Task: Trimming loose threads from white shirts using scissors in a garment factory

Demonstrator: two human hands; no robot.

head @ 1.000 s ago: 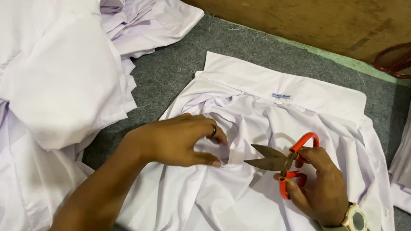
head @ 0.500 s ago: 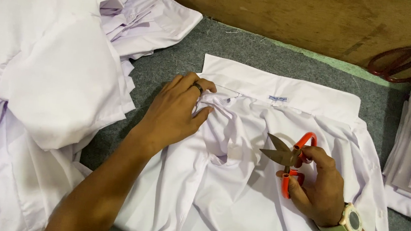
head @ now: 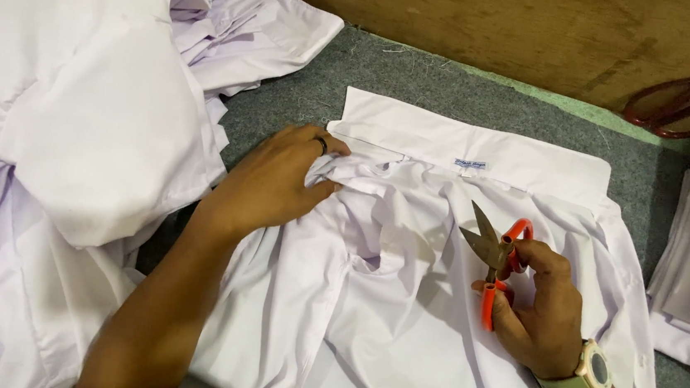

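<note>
Head view: the left hand (head: pixel 279 182) presses down and bunches the white shirt (head: pixel 400 324) just below its collar (head: pixel 465 150), at centre frame. The right hand (head: pixel 539 307), lower right, is closed around orange-handled scissors (head: pixel 496 253), blades pointing up-left over the shirt. More white shirts (head: pixel 75 137) are piled at left.

white shirt (head: pixel 402 307) w/ small white label (head: pixel 470 164); orange-handled snips (head: pixel 496 257), grey blades; pale green watch (head: pixel 583 375); grey felt table (head: pixel 453 95); dark red scissors (head: pixel 679 103); brown board (head: pixel 501 25).
</note>
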